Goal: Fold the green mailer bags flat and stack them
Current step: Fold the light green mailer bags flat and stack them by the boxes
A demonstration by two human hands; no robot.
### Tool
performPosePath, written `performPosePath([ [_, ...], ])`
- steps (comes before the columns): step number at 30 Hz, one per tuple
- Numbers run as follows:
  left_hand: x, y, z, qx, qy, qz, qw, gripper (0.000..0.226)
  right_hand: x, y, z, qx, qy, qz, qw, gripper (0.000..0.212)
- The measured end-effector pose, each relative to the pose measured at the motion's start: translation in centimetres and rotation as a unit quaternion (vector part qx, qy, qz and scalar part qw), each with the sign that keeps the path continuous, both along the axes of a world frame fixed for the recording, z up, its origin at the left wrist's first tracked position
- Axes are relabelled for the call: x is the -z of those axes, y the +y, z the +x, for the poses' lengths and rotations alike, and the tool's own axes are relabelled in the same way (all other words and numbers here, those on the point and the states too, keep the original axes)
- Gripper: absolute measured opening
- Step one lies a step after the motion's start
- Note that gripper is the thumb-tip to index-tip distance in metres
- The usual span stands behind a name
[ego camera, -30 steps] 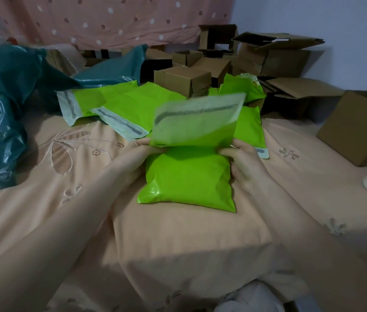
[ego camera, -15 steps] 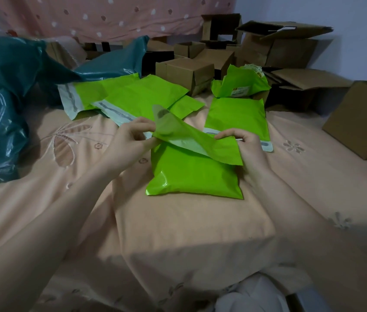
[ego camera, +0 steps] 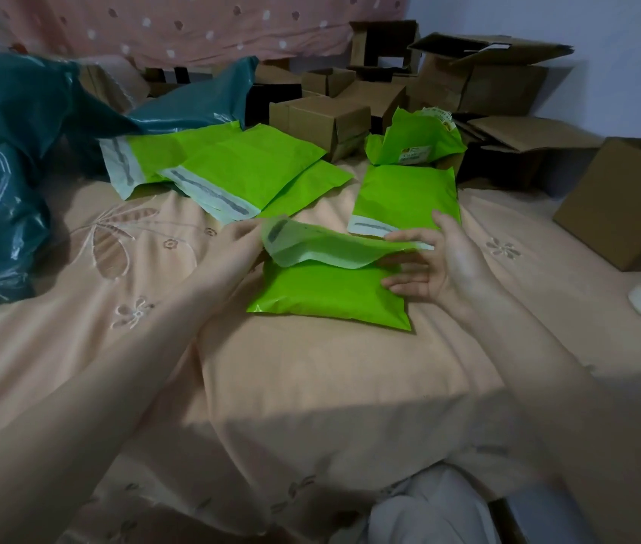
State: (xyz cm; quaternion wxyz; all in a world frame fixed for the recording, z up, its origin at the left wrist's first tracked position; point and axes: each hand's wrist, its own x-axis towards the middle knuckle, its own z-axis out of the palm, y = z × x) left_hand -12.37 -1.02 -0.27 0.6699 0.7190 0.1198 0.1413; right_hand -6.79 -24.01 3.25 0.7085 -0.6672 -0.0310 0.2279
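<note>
Left hand [ego camera: 232, 245] fingers pinch the mailer bag [ego camera: 330, 296] flap; right hand [ego camera: 440, 265] fingers spread — cardboard boxes [ego camera: 323, 115] behind.

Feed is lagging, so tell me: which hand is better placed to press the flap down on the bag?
Probably the right hand: it is open, palm up, beside the bag. The left hand pinches the flap corner.

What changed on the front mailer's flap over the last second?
The flap stood upright a second ago; it has now come down over the front mailer. The right hand has let go and opened, palm showing. The left hand still pinches the flap's left corner. The mailer's body, the flat mailers behind and the boxes lie as before.
</note>
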Motion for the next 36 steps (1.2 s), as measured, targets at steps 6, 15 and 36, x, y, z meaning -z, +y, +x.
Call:
performPosePath([
  [6, 0.3, -0.4, -0.4, 0.005, -0.029, 0.05, 0.998, 0.031, 1.4, 0.1, -1.2, 0.0, -0.057, -0.025, 0.998, 0.007],
  [15, -1.2, 0.2, -1.4, -0.028, 0.119, 0.001, 0.993, 0.045, 1.9, -0.1, -1.7, 0.008, -0.112, -0.046, 0.993, 0.015],
  [36, 0.1, -0.4, -3.2, -0.029, 0.005, 0.13, 0.991, 0.02, 3.5, 0.4, -3.0, 0.042, -0.253, -0.1, 0.961, 0.016],
])
